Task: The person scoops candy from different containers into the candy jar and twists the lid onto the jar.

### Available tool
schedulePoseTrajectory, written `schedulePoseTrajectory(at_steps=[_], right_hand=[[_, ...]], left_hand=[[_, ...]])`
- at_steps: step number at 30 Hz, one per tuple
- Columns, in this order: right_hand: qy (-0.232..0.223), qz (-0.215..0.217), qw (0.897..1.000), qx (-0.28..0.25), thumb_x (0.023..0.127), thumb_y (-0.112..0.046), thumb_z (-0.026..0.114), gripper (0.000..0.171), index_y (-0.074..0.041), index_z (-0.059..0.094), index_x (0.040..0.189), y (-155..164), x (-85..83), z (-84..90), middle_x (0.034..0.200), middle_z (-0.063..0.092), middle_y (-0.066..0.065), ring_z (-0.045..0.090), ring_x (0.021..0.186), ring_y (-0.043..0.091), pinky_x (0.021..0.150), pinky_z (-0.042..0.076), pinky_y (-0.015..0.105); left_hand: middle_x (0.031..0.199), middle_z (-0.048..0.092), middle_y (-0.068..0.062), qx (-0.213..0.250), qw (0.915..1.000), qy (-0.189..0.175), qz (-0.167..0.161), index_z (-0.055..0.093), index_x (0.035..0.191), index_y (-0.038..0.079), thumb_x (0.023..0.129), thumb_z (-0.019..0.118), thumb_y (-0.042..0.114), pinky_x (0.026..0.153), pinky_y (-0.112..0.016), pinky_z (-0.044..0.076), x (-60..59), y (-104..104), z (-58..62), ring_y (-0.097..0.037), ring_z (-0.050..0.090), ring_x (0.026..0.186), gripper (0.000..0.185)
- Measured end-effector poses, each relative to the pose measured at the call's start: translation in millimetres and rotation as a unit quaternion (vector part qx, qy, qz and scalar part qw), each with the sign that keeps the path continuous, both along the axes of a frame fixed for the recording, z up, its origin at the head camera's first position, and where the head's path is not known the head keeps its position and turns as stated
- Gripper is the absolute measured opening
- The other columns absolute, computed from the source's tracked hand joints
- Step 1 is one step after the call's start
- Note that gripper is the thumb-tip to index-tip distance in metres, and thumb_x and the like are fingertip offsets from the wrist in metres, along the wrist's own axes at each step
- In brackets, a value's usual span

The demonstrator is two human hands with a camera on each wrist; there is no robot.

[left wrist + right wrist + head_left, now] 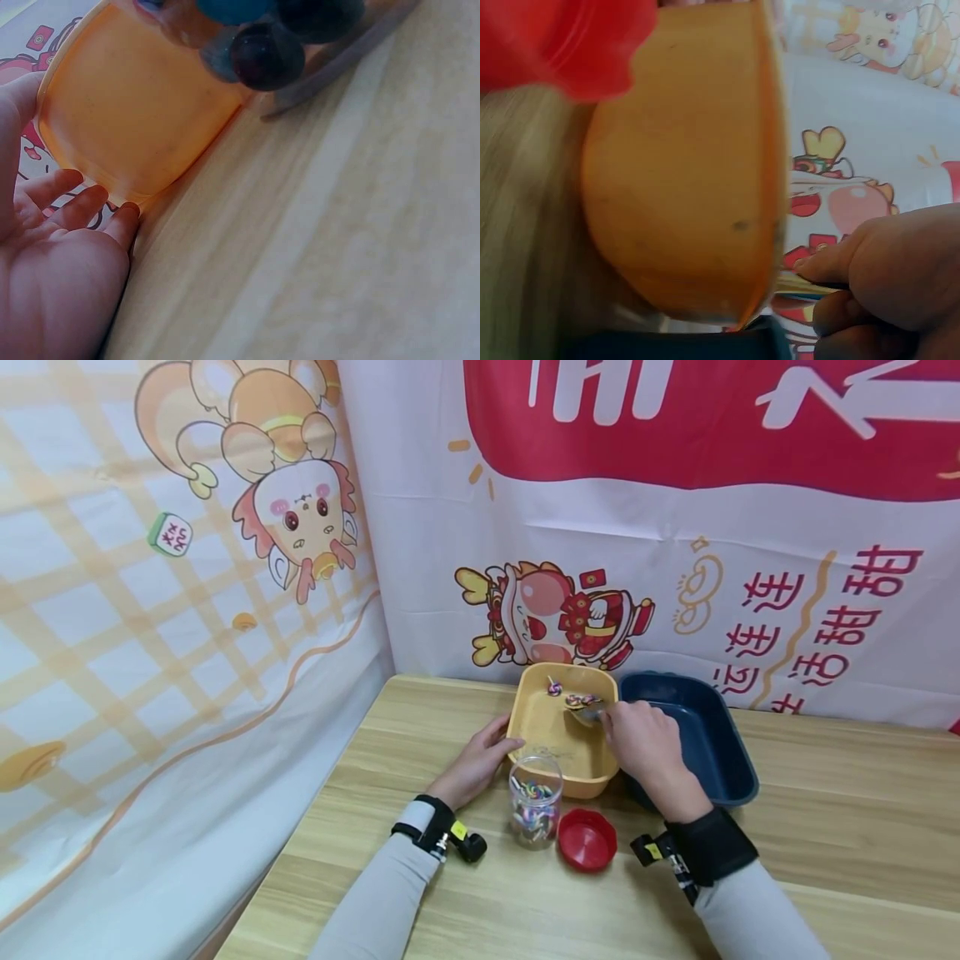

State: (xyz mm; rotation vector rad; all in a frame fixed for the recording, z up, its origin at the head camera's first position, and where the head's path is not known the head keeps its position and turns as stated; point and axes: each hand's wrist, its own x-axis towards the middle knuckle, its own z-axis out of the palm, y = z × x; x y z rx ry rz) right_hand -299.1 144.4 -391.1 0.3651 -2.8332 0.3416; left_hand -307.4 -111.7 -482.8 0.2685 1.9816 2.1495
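My left hand [477, 766], fingers straight, rests against the yellow plastic tub [542, 735]. My right hand [643, 745] pinches a metal spoon [587, 711] inside it, bowl pointing left, handle running right.

The head view is bright and evenly lit; the light is soft and seems to come from above, for shadows under the yellow tub [525, 727] and the jar [536, 800] on the desk [825, 827] are faint and short; no strong glare shows, only a mild sheen on the wood; the printed backdrop [750, 527] bows slightly toward the frame edges, a wide-lens distortion; detail is sharp at the centre. The left wrist view is paler and washed out; the tub wall [127, 112] glows with light passing through; the near palm is soft. The right wrist view is blurred throughout; the red lid [562, 41] and the tub side [682, 172] smear without crisp edges.
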Motion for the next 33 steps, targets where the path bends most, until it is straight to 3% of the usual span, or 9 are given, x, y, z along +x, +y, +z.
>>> schedulePoseTrajectory(at_steps=[5,13,19,28,33], right_hand=[[0.022,-0.003,1.0,-0.002,0.104,-0.026,0.061,0.026,-0.007,0.075,0.114,-0.1,-5.5,-7.7,0.059,0.048,0.006,0.05,0.054,0.026,0.043,0.037,0.031],[0.049,0.003,0.999,-0.02,0.103,-0.025,0.062,0.023,-0.008,0.077,0.109,4.7,-15.1,-21.0,0.06,0.053,0.005,0.052,0.056,0.026,0.044,0.039,0.032],[0.049,0.025,0.998,-0.021,0.102,-0.025,0.064,0.022,-0.01,0.078,0.11,8.3,-17.8,-21.5,0.064,0.057,0.005,0.053,0.057,0.026,0.045,0.041,0.032],[-0.011,0.108,0.992,-0.072,0.101,-0.026,0.067,0.023,-0.012,0.079,0.114,16.8,-23.1,-18.6,0.073,0.063,0.001,0.054,0.064,0.021,0.052,0.04,0.031],[-0.011,0.167,0.982,-0.087,0.101,-0.025,0.066,0.023,-0.012,0.079,0.116,13.8,-26.9,-25.4,0.087,0.073,0.002,0.057,0.071,0.018,0.061,0.045,0.031]], left_hand=[[0.167,0.029,-0.011,0.004,1.0,0.004,0.003,0.03,0.161,0.015,0.104,0.055,0.013,0.124,-0.04,0.03,-0.5,0.9,-0.8,-0.029,0.035,0.149,0.062],[0.167,0.027,-0.012,0.003,1.0,0.007,0.0,0.028,0.162,0.013,0.104,0.055,0.013,0.124,-0.04,0.028,2.1,1.4,1.7,-0.029,0.033,0.151,0.064],[0.167,0.027,-0.013,0.003,1.0,0.006,0.005,0.028,0.162,0.013,0.104,0.055,0.014,0.124,-0.041,0.028,2.8,2.3,2.4,-0.029,0.033,0.151,0.064],[0.166,0.029,-0.012,-0.001,1.0,-0.001,0.004,0.029,0.162,0.014,0.104,0.056,0.016,0.124,-0.04,0.029,1.0,1.4,0.6,-0.027,0.035,0.15,0.064],[0.167,0.029,-0.012,-0.005,0.9999,-0.004,0.009,0.03,0.162,0.015,0.104,0.056,0.016,0.124,-0.04,0.03,2.2,1.3,2.3,-0.028,0.035,0.15,0.063]])
